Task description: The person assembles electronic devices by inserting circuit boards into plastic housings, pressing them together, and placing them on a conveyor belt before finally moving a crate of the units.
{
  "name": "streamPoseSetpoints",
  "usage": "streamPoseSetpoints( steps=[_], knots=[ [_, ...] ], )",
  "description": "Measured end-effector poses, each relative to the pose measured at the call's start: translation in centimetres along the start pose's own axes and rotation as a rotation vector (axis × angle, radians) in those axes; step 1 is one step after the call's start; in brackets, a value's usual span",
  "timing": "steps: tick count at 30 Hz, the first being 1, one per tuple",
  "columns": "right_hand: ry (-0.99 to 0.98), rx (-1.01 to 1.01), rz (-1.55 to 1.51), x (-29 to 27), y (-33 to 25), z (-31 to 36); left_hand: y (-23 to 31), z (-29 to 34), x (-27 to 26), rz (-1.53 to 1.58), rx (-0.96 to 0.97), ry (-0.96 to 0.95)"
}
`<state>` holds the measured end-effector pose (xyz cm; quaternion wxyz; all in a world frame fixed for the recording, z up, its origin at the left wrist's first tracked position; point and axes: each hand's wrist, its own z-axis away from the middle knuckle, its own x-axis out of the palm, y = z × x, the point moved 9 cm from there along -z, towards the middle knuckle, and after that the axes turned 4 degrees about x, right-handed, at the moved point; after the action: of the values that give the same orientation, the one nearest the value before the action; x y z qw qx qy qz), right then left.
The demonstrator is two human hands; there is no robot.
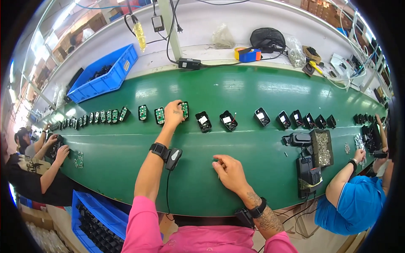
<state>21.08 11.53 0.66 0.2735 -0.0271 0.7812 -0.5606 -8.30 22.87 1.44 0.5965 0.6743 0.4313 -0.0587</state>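
My left hand [173, 114] reaches to the row of parts in the middle of the bench. Its fingers close on a small black case [185, 111] with a green circuit board in it; the hand hides part of the case. To its left stands a similar board-filled case [159, 115]. On its right is an open black case [203, 122] with a white label inside, and another such case [228, 121] with a thin wire sticking up. My right hand [230, 172] is low over the bench, fingers curled in a pinch; what they hold, if anything, is too small to make out.
Cases line the green bench [190, 168] both ways. A tray of small metal parts [322, 147] and a black charger-like device [309, 175] lie right. A blue bin [105, 74] stands at back left, another [99, 221] below the edge. Co-workers sit at both sides.
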Motion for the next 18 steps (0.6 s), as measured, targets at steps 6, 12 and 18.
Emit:
streamPoseSetpoints(
  steps=[6,12,18],
  knots=[
    [-0.031,-0.086,0.020,2.3,-1.3,0.0,-0.7,0.1,-3.1,-0.359,0.299,0.124],
    [-0.157,-0.024,0.146,1.5,-1.6,1.5,4.3,3.9,-2.7,-0.285,0.160,0.106],
    [-0.293,-0.465,0.451,5.7,-9.0,5.8,9.8,21.9,-12.6,-0.154,0.311,0.180]
  ],
)
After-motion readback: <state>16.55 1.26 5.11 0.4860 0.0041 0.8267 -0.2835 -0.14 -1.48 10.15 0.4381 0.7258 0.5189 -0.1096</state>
